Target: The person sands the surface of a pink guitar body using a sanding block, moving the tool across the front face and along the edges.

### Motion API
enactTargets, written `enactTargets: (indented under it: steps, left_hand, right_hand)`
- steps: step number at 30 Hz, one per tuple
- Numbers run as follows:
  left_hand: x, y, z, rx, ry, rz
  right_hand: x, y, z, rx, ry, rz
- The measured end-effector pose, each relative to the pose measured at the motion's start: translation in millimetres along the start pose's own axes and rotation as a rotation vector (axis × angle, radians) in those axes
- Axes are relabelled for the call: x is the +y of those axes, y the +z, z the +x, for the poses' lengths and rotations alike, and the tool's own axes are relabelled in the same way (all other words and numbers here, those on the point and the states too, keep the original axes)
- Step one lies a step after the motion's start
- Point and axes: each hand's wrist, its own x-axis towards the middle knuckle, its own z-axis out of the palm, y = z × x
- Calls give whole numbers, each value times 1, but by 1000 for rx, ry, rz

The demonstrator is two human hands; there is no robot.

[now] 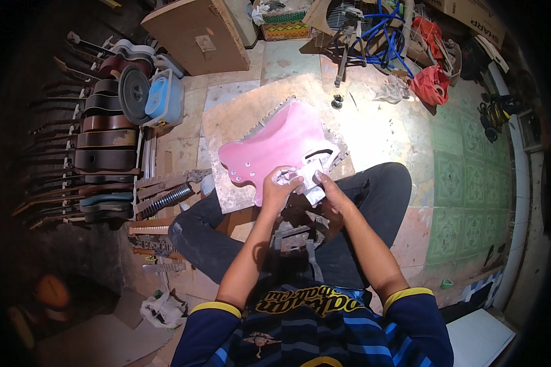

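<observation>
One pink guitar body (275,131) lies flat on a worn board (232,119) at 12 o'clock from the person, its long axis running roughly from 8 to 2 o'clock. Its two-horned end, with small holes, points toward 8; the broad end points toward 2. From the left hand (280,186) it stretches between 10 and 1 o'clock; from the right hand (332,192), toward 11. The left hand is nearer the horns, the right nearer the dark slot (315,154). Both hands pinch a white sheet (313,191), seemingly folded, its long axis near 12 to 6; whether it touches the body I cannot tell. Farther out, guitars (107,139) line up toward 9 and a blue hose (390,38) coils toward 1.
</observation>
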Motion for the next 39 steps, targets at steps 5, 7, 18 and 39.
enactTargets:
  steps: [5, 7, 18, 39]
  left_hand:
    - [10, 6, -3, 28, -48, -49]
    - [11, 8, -5, 47, -100, -102]
    - [10, 12, -9, 16, -6, -40]
    - [-3, -41, 40, -429, 9, 289]
  right_hand:
    - [4, -9, -3, -82, 19, -16]
    - [10, -4, -5, 0, -24, -7]
    - [0, 4, -7, -23, 31, 165]
    - [-21, 21, -26, -333, 149, 488]
